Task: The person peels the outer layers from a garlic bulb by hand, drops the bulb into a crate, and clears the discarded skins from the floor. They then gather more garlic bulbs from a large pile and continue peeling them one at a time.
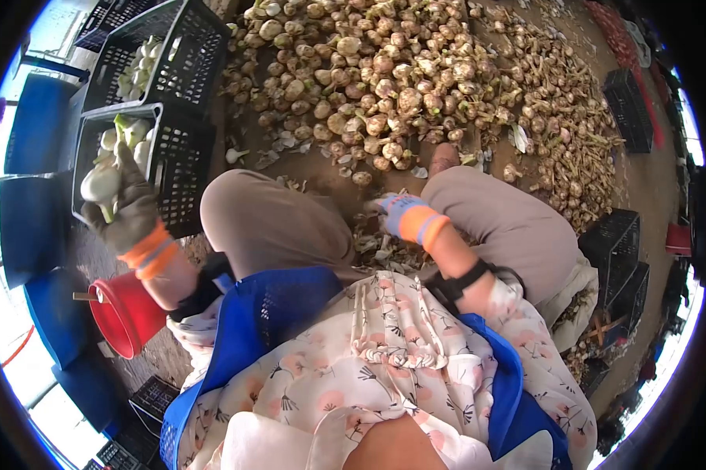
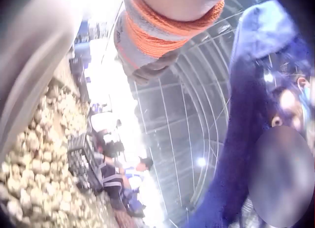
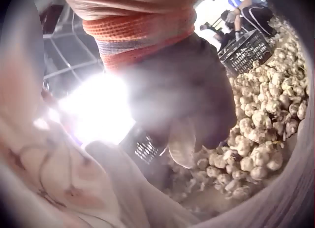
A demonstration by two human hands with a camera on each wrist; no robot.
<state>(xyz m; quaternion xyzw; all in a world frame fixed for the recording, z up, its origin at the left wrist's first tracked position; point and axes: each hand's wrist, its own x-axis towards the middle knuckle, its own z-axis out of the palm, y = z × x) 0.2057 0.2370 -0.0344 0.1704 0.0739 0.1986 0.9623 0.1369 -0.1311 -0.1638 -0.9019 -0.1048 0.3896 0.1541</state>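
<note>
I locate the smooth white, rounded bulb with a short green stem [image 1: 101, 185] in the grasp of the gloved left hand [image 1: 127, 215], against its palm side. Bulb and hand overlap the near end of the black, perforated plastic crate [image 1: 184, 160] in the head view; I cannot confirm contact with the rim. Pale, cleaned bulbs [image 1: 136, 131] lie inside that crate.

The left glove has a dark palm and an orange ribbed cuff with a grey band. The left forearm extends forward and left, one finger pointing up past the bulb.

The right hand [image 1: 404, 215], in a blue-grey and orange glove, is between the knees and directed left. In the right wrist view, I see a pale, tapered piece [image 3: 182, 148] at its fingers; I cannot tell whether it is gripped.

Ahead spreads a heap of rough, brown-skinned bulbs [image 1: 384, 78]. A red, round bucket [image 1: 126, 317] is beside the left forearm.
</note>
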